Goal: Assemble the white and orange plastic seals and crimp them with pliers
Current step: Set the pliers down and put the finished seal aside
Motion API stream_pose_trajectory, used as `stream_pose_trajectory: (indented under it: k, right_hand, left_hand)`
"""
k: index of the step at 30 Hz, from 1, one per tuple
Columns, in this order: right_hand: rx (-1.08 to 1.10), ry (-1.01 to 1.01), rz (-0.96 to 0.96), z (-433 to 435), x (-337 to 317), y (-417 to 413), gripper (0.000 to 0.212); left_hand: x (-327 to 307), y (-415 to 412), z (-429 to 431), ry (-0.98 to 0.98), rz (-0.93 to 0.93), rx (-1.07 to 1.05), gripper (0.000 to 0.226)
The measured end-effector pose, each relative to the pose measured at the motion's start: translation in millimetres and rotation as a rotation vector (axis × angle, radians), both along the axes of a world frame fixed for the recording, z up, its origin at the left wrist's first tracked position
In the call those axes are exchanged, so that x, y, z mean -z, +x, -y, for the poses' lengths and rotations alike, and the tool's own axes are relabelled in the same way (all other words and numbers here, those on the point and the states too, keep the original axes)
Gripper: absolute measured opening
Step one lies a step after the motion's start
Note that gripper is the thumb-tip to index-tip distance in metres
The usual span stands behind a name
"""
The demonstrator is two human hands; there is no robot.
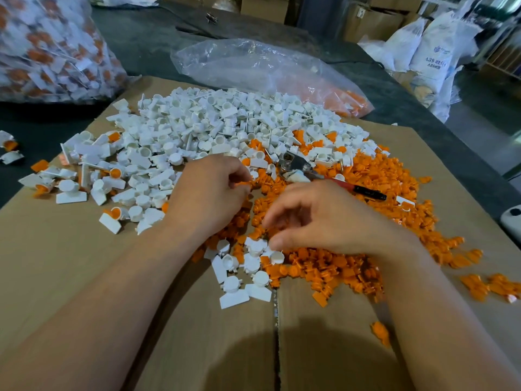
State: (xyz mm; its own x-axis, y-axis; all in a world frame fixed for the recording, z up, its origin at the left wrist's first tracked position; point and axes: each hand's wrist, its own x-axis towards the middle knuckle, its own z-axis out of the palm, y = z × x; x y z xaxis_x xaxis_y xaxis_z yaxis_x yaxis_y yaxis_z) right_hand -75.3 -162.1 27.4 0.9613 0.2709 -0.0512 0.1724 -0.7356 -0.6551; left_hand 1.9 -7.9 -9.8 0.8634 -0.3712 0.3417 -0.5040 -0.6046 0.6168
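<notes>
A big heap of white seal bodies (pixel 214 128) covers the far half of a flattened cardboard sheet (pixel 84 263). Orange inserts (pixel 375 193) are spread over its right half. My left hand (pixel 208 193) hovers at the edge of the orange pile and pinches a small orange insert (pixel 244 182) between thumb and fingertips. My right hand (pixel 324 218) is just right of it, fingers loosely curled above the orange pieces, holding nothing that I can see. The pliers (pixel 310 173), metal jaws and red-black handles, lie on the pile beyond my right hand. A few white bodies (pixel 242 277) lie nearest me.
A clear bag of assembled white-and-orange seals (pixel 48 49) stands at the far left. A flatter clear bag with orange parts (pixel 267 71) lies behind the heap. Several assembled seals (pixel 112 215) sit at the left. White sacks (pixel 434 52) and cartons stand beyond the dark table.
</notes>
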Motion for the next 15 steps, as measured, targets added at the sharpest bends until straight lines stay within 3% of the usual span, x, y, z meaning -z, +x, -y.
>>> stream_pose_trajectory:
  k: [7, 15]
  right_hand:
    - [-0.093, -0.243, 0.036, -15.1, 12.8, 5.8, 0.023]
    - [-0.037, -0.264, 0.12, -11.6, 13.3, 9.3, 0.011]
  left_hand:
    - [1.2, 1.0, 1.2, -0.047, -0.026, 0.031, 0.004]
    - [-6.1, -3.5, 0.1, -0.241, -0.206, 0.068, 0.021]
